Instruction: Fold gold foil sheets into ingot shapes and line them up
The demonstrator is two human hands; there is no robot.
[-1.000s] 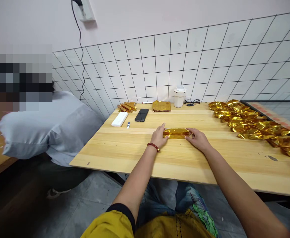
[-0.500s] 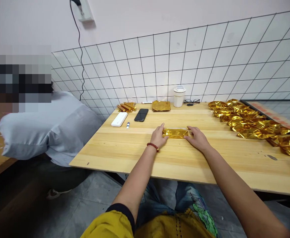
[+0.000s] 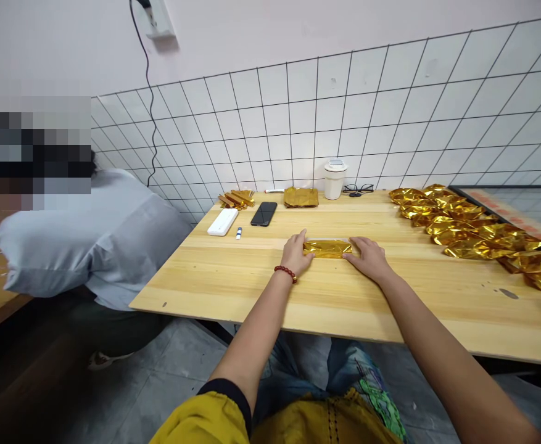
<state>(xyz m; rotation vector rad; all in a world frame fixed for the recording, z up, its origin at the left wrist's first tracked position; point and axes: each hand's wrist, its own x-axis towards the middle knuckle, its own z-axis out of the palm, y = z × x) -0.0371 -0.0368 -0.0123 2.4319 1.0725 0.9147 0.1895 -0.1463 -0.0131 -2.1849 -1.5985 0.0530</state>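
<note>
A folded strip of gold foil paper [image 3: 328, 248] lies flat on the wooden table in front of me, with a pale edge along its far side. My left hand [image 3: 297, 251] holds its left end, thumb on the near edge and fingers toward the far edge. At the right end, my right hand [image 3: 366, 254] grips it the same way, thumb near and fingers beyond. The fingertips are partly hidden behind the hands and foil.
Twisted gold foil pieces [image 3: 476, 231] lie in rows at the right, beside a black-edged panel [image 3: 524, 213]. Farther back are a foil stack [image 3: 300, 197], white cup [image 3: 334, 182], glasses [image 3: 359, 189], phone [image 3: 264, 214], power bank [image 3: 223, 222] and narrow gold strips [image 3: 236, 198]. A person [image 3: 99, 240] leans at left.
</note>
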